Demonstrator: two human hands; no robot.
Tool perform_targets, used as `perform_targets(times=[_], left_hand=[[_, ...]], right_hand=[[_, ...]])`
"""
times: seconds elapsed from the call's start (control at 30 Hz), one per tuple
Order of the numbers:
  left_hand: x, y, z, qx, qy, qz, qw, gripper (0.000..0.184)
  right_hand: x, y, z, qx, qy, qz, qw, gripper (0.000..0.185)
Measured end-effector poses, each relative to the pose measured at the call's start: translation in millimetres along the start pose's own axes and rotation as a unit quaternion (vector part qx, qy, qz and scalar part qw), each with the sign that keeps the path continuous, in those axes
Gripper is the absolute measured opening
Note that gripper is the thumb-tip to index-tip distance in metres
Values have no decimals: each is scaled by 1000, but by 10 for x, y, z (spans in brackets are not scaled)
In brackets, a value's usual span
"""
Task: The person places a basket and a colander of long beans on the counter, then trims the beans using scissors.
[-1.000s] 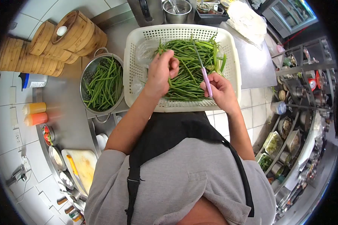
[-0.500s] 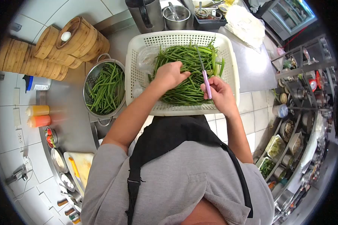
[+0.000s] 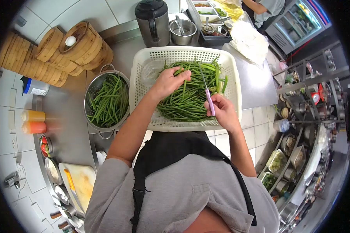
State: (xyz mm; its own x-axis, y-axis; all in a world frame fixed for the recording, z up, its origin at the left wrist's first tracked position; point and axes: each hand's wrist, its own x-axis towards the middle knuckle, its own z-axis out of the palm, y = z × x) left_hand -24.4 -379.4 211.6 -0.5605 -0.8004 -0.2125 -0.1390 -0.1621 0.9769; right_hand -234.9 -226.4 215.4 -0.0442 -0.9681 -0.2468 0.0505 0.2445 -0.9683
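A white plastic basket (image 3: 134, 97) in front of me holds a heap of long green beans (image 3: 182, 105). My left hand (image 3: 169, 82) is over the left part of the heap, fingers closed, with green beans showing between thumb and fingers. My right hand (image 3: 223, 110) grips the pink handle of a knife (image 3: 210, 101) at the basket's right side. Its thin blade points away from me over the beans. Left of the basket stands a metal colander (image 3: 90, 116) with more green beans in it.
Bamboo steamers (image 3: 83, 42) are stacked at the back left. A thermal jug (image 3: 151, 25) and a steel pot (image 3: 182, 33) stand behind the basket. A cutting board (image 3: 87, 174) with a yellow-handled knife lies at left. Another person's arm (image 3: 256, 6) shows at the top right.
My view has shifted, so the basket appears lower. My left hand has moved up and left over the beans, with its fingers closed on some. The knife stays in my right hand.
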Motion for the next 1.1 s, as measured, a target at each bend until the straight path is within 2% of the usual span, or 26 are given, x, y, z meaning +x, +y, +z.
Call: perform_targets(times=[0.1, 0.2, 0.27, 0.33, 0.4, 0.43, 0.53, 0.57, 0.6, 0.7, 0.8, 0.87, 0.93, 1.0, 1.1], left_hand=[[-22, 1, 3, 11, 10, 12, 1000, 32], [-72, 79, 7, 35, -30, -1, 999, 32], [-46, 39, -22, 79, -99, 1, 992, 32], [-45, -12, 6, 82, -115, 0, 990, 34], [-64, 17, 21, 146, -145, 98, 974, 36], [-122, 129, 28, 163, -154, 65, 972, 36], [-113, 105, 26, 188, -157, 63, 967, 36], [-97, 90, 14, 190, -154, 69, 967, 46], [-108, 102, 8, 190, -155, 67, 967, 46], [-110, 113, -9, 229, -160, 29, 960, 35], [-70, -5, -15, 151, -108, 60, 981, 35], [-79, 51, -10, 26, -13, -26, 999, 33], [-60, 53, -61, -19, -16, 12, 1000, 30], [-10, 21, -87, -144, 49, -3, 988, 27], [-16, 48, -100, -161, 87, 3, 983, 27]], right_hand=[[10, -17, 0, -17, -17, 3, 1000, 17], [4, -53, 1, -22, -31, 12, 999, 16], [4, -53, -6, -22, -39, 18, 999, 16], [7, -36, -2, -43, -47, 14, 998, 16], [10, -69, 1, -58, -43, 23, 997, 17], [7, -69, 2, -48, -42, 23, 998, 17], [1, -72, 14, -42, -34, 29, 998, 19], [4, -64, 10, -36, -40, 22, 998, 19], [6, -55, 5, -29, -46, 14, 998, 19], [13, -18, -16, -39, -40, 15, 998, 17], [19, -37, -13, -40, -30, 13, 999, 17], [22, -40, -6, -31, -27, 8, 999, 17], [22, -37, -5, 1, -7, 6, 1000, 18], [19, -44, -6, -1, -8, 4, 1000, 18], [8, -52, 17, 5, -15, -2, 1000, 19]])
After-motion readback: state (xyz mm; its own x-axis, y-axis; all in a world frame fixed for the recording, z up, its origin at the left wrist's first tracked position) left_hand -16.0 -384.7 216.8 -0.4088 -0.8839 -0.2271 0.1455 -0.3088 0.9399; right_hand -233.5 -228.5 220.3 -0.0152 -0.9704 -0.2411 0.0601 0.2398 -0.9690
